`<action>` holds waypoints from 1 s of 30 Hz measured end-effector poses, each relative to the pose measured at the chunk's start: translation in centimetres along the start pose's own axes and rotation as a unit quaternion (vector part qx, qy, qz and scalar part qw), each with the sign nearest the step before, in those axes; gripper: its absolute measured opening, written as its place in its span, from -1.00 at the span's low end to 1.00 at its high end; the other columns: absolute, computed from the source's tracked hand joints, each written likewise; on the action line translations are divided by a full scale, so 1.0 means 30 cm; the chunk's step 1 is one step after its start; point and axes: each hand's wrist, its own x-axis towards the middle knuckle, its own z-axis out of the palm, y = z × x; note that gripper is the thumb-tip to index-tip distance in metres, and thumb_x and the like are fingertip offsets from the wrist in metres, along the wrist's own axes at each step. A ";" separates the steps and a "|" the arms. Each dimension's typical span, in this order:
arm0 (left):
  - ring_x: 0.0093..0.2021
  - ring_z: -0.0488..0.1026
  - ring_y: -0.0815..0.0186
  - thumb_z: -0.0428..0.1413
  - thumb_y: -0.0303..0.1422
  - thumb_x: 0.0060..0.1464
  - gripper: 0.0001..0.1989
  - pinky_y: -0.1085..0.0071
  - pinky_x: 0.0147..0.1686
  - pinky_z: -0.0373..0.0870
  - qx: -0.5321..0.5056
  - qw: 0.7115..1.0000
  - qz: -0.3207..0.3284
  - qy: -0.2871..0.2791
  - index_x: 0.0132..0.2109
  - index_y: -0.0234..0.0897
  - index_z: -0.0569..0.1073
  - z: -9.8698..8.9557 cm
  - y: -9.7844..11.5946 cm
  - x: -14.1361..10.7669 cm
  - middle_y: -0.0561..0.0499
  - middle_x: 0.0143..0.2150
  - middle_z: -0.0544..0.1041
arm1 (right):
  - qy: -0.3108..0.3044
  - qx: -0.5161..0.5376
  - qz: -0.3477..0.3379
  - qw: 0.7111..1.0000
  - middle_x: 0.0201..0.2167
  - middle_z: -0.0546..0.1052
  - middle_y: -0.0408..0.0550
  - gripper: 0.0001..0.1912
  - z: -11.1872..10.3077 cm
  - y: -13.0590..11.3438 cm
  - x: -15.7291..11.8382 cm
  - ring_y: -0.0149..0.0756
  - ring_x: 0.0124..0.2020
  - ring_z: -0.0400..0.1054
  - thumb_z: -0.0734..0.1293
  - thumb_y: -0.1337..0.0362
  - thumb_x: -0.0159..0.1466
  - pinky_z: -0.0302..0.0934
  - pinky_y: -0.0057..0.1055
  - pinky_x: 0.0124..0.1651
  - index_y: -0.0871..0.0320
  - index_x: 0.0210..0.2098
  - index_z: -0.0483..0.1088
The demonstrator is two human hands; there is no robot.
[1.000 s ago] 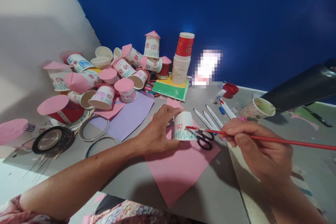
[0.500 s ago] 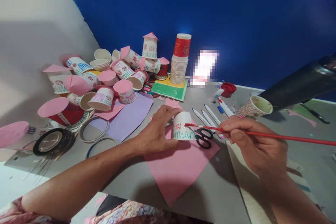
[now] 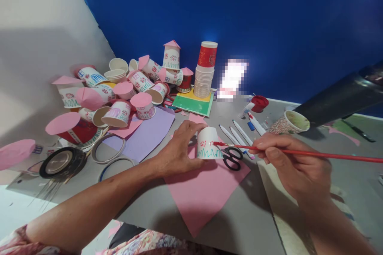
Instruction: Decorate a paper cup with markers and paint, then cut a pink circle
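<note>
My left hand grips a white paper cup that is upside down, its thumb near the rim and fingers at the upper part. Green grass-like strokes run along the cup's lower edge, with red dabs above them. Pinched in my right hand is a long red paintbrush, its red tip at the cup's side. Black-handled scissors lie just right of the cup, partly hidden by it. Beneath is a pink paper sheet.
Several decorated paper cups with pink tops crowd the left, near tape rolls. A cup stack stands on a green-yellow packet. Markers, a red pot and a patterned cup lie to the right.
The brush tip has shifted slightly to the right along the cup's side. More red shows where it was. My left hand keeps the cup in the same place.
</note>
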 end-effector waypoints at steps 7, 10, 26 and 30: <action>0.22 0.34 0.03 0.36 -0.29 -0.02 -0.28 -0.01 0.19 0.45 -0.013 1.000 -0.005 0.004 0.28 -0.07 0.30 0.002 0.001 0.000 -0.12 0.20 0.39 | 0.002 0.003 -0.002 1.000 -0.41 0.62 -0.10 -0.86 -0.001 0.001 -0.004 -0.27 -0.41 0.49 0.35 0.26 0.42 0.34 -0.37 -0.45 0.03 -0.22 0.58; 0.20 0.36 0.04 0.35 -0.32 -0.01 -0.29 -0.01 0.20 0.45 -0.008 1.000 0.009 0.007 0.27 -0.08 0.31 0.006 -0.005 -0.001 -0.11 0.17 0.40 | -0.005 0.002 0.000 1.000 -0.41 0.62 -0.10 -0.86 0.006 -0.003 -0.008 -0.28 -0.41 0.48 0.36 0.27 0.42 0.34 -0.36 -0.41 0.02 -0.24 0.59; 0.25 0.36 0.01 0.37 -0.29 0.01 -0.26 0.00 0.19 0.47 -0.018 1.000 -0.007 -0.005 0.30 -0.07 0.29 0.009 -0.001 0.001 -0.12 0.24 0.38 | 0.033 0.016 0.035 0.999 -0.37 0.63 -0.07 -0.86 0.010 0.005 -0.009 -0.31 -0.42 0.49 0.39 0.25 0.40 0.38 -0.41 -0.43 0.05 -0.27 0.60; 0.26 0.36 0.02 0.38 -0.28 0.01 -0.26 0.00 0.20 0.48 -0.023 1.000 -0.008 -0.008 0.30 -0.06 0.29 0.009 0.001 0.001 -0.12 0.25 0.37 | 0.019 -0.001 0.030 0.999 -0.38 0.63 -0.06 -0.85 0.004 0.008 -0.011 -0.31 -0.44 0.48 0.37 0.25 0.41 0.35 -0.41 -0.47 0.05 -0.26 0.60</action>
